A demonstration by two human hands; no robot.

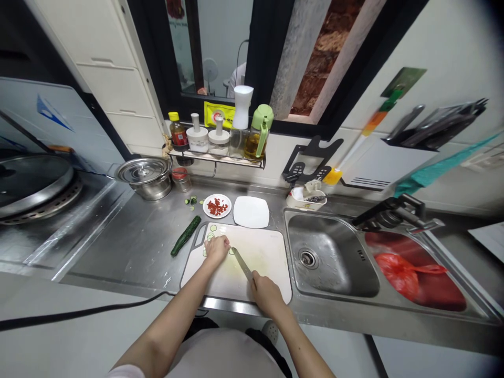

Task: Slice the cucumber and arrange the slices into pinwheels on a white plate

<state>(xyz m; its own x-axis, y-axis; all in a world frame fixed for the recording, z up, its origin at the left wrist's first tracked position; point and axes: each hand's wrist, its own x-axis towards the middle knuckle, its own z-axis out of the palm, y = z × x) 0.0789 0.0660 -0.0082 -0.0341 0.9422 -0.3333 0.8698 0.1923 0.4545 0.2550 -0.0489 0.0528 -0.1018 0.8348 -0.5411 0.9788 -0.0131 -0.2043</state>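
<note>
A kitchen knife (243, 264) is gripped by its handle in my right hand (266, 295), its blade pointing up and left over the cutting board (258, 262). My left hand (217, 249) rests on the board's left part with fingers curled; what lies under them is hidden. Pale green cucumber slices (213, 228) show around that hand, and one slice touches or lies close to the knife's tip. Left of the board lies a whole dark green cucumber (186, 235). Behind the board stand a small plate (227, 212) of chopped red pieces and a bare white plate (251, 211).
To the right is a steel sink (331, 257) with a red plastic bag (397, 275) in its second basin. Cucumber scraps (191, 200), a lidded pot (151, 184) and a jar (181, 179) stand at the back left. Above, a shelf (220, 156) carries seasonings and oil.
</note>
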